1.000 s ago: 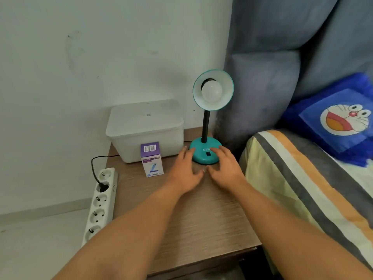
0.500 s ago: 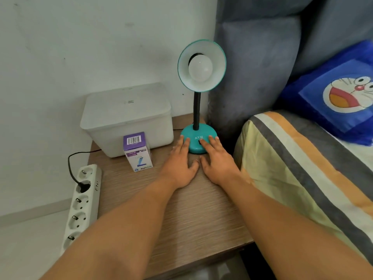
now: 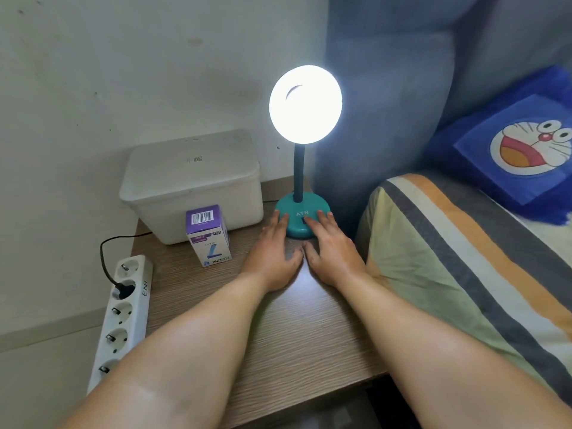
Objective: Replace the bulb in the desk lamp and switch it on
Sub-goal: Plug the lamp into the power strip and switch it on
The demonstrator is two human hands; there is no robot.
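Observation:
The teal desk lamp stands at the back of the wooden bedside table (image 3: 278, 345), its round base (image 3: 299, 210) marked ATN. Its shade (image 3: 305, 103) faces me and glows bright white, so the bulb inside is lost in the glare. My left hand (image 3: 274, 252) lies flat on the table with fingertips touching the base's left side. My right hand (image 3: 329, 252) lies flat too, with a fingertip on the dark switch at the front of the base. Both hands hold nothing. A purple and white bulb box (image 3: 209, 235) stands upright left of my left hand.
A white lidded plastic box (image 3: 192, 184) sits behind the bulb box against the wall. A white power strip (image 3: 123, 314) with a black plug in it hangs along the table's left edge. The bed with a striped cover (image 3: 464, 274) and a blue cartoon pillow (image 3: 523, 144) borders the right side.
The lamp has gone from dark to brightly lit. My hands have stayed at the base, and my view has moved a little closer.

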